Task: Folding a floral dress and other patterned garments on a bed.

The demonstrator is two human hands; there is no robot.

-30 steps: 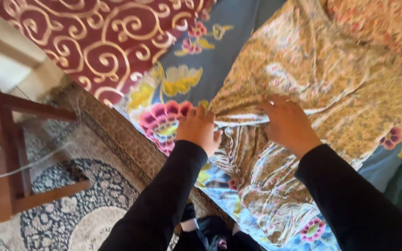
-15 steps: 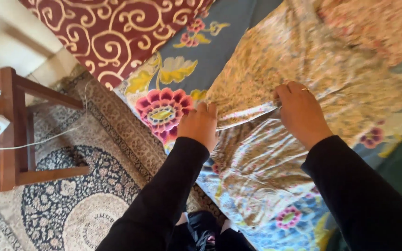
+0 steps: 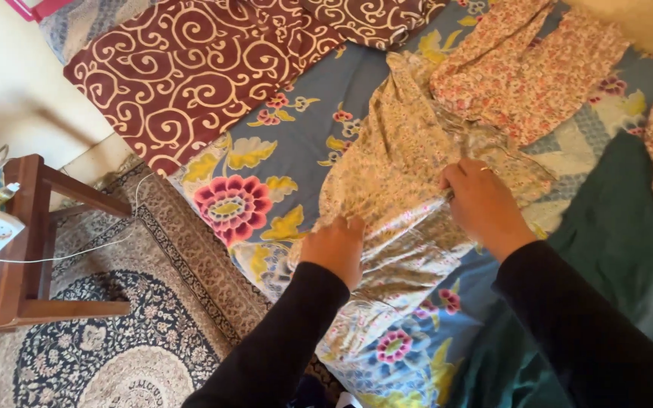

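Since the earlier frame your left hand (image 3: 334,248) has dropped toward 6 o'clock. Both it and your right hand (image 3: 481,204) grip the yellow floral garment (image 3: 402,162), crumpled on the bed's blue flowered sheet (image 3: 296,143).

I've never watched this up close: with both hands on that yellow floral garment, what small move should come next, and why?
Probably draw the pinched fold toward the body and press it flat: the left hand and right hand each grip the garment, which lies rumpled between them on the bedsheet.
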